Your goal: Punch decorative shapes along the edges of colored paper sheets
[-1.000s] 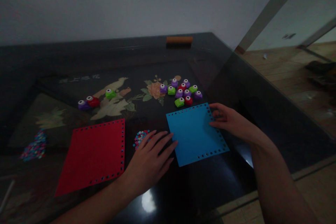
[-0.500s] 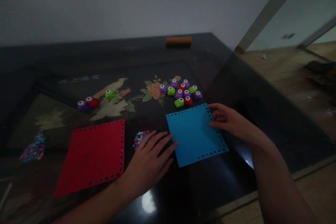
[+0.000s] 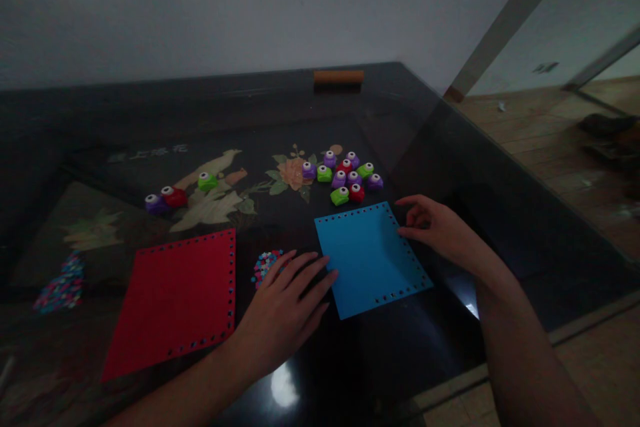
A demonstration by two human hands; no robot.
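A blue square paper (image 3: 373, 263) lies flat on the dark table, with small punched holes along its top and right edges and part of its bottom edge. My left hand (image 3: 287, 303) rests palm down, fingers spread, its fingertips on the paper's left edge. Partly covered by that hand is a small heap of colourful paper bits (image 3: 265, 263). At the paper's right edge is my right hand (image 3: 430, 223), thumb and forefinger apart, the other fingers bent, nothing seen between them. A red paper (image 3: 175, 300) with holes along three edges lies to the left.
Beyond the blue paper stand several eye-shaped craft punches (image 3: 345, 177) in purple, green and red. Farther left are a purple punch (image 3: 156, 204), a red one (image 3: 175, 197) and a green one (image 3: 207, 181). Another confetti heap (image 3: 63, 283) lies far left. An orange-brown cylinder (image 3: 339, 77) sits near the wall.
My right fingers have come slightly away from the blue paper's top right corner, and that corner has shifted a little. My left hand stays where it was.
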